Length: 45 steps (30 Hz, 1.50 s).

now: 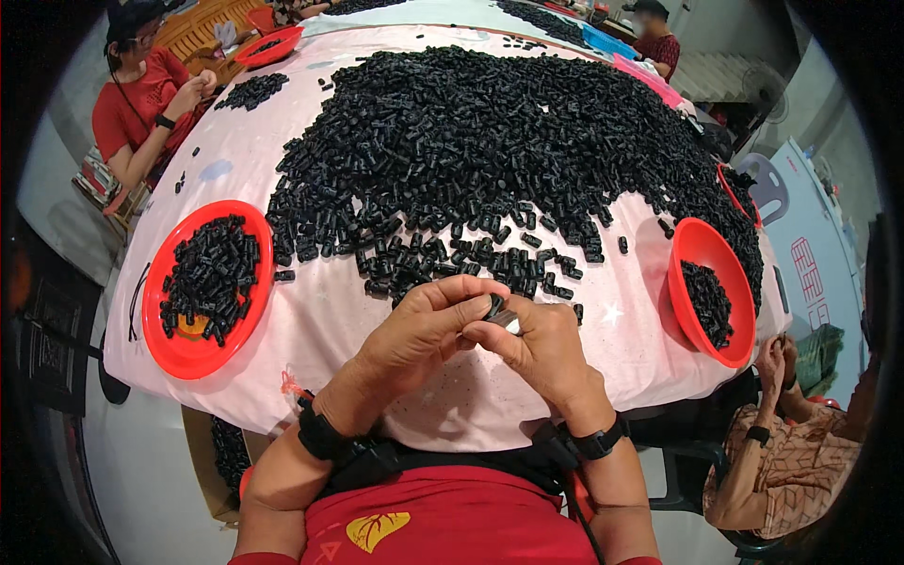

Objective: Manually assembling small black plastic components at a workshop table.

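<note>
Red shirt [433, 518] nearest the camera, then both forearms [282, 466] raised over the near edge of the pink-covered tabletop [320, 330]. Just nearer than the loose black pieces [414, 259], at the middle: one small black piece [495, 303], pinched between thumb and forefinger of the left hand [414, 330]. Fingers of the right hand [546, 348] pressed in from the right, pinching a pale bit [513, 327]; impossible to tell whether part of the same piece or separate. For good work, hold the left pinch firm but light, fingertips clear of the end being worked. Brace one hand against the other, and make only small motions with the right fingers. Work above bare tabletop, to spot a dropped piece easily. Check each face before letting go. Avoid brushing the loose black pieces just beyond the knuckles, and leave the red plate [188, 358] at left and the red bowl [706, 245] at right unobstructed by the forearms.
</note>
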### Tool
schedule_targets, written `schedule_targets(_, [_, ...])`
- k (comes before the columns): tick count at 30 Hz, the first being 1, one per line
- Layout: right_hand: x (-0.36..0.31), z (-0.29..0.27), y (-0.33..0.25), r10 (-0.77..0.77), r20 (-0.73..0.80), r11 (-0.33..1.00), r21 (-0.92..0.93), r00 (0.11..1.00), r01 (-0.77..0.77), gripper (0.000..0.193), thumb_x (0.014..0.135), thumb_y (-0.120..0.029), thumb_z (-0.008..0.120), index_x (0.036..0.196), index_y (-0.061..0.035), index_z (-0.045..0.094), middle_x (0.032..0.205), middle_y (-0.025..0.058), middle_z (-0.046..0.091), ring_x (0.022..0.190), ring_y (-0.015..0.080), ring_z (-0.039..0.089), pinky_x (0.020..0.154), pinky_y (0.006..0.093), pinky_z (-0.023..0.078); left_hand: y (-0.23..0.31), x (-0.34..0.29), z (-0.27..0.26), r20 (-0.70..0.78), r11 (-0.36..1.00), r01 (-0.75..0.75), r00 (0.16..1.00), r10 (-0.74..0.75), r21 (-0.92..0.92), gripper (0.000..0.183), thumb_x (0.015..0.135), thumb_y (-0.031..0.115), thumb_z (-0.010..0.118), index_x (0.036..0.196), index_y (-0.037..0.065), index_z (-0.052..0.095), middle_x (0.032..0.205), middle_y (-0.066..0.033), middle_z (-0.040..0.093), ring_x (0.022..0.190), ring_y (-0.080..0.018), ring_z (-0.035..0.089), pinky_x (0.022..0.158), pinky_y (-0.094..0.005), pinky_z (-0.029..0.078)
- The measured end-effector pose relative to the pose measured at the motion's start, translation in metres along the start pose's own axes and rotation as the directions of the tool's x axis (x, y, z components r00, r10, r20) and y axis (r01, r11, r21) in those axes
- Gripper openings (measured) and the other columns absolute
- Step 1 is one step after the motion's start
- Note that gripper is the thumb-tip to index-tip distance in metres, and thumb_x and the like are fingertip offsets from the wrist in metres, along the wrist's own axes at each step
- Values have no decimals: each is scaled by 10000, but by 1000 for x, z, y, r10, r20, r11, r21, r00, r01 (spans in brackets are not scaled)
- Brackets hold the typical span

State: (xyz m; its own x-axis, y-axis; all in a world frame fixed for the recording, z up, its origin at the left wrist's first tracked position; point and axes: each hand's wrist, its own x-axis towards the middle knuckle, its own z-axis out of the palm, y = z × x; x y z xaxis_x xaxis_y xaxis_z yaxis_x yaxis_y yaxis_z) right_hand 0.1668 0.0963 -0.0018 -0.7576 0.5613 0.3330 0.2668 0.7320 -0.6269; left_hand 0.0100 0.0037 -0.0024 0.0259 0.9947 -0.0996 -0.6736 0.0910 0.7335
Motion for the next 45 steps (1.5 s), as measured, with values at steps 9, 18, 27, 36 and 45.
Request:
schedule_targets(9, [2,-9,-13,43,-129,917,398,991,12,243,796,-172,758,955,-23,651,820,75,688,715,103,649,597,246,510,0,1,-2,-52,998,46,997,-48,-41,264,903,155,639,1138,60,564,930,17,606,798,-36,570,720,-175,481])
schedule_targets(18, [2,-4,-1,151,-103,843,533,983,-73,178,855,-142,690,972,-13,653,783,25,666,687,69,583,634,225,475,3,1,0,25,992,99,995,-97,-76,193,897,169,650,1064,109,573,869,54,575,771,-36,524,706,-187,455])
schedule_targets(27, [4,-1,-7,212,-232,821,570,949,-44,118,865,-114,666,929,-15,654,775,13,653,708,57,551,643,221,451,8,0,11,-93,996,-75,993,79,41,267,901,165,644,1137,62,575,841,34,579,724,-48,516,670,-197,441])
schedule_targets(36, [-1,-11,-22,41,-181,978,207,983,-2,189,834,-173,719,819,-6,632,684,79,666,573,118,632,490,236,477,2,2,-3,8,987,-108,994,108,119,234,921,155,614,1125,44,584,909,19,604,767,-46,536,703,-194,439])
schedule_targets(45, [-2,-10,-10,111,-100,979,181,989,-92,397,709,-382,811,744,-39,616,582,70,616,508,171,628,453,282,466,1,2,-2,83,993,-36,996,26,114,214,961,165,549,1132,39,572,979,11,615,852,-55,583,752,-223,477])
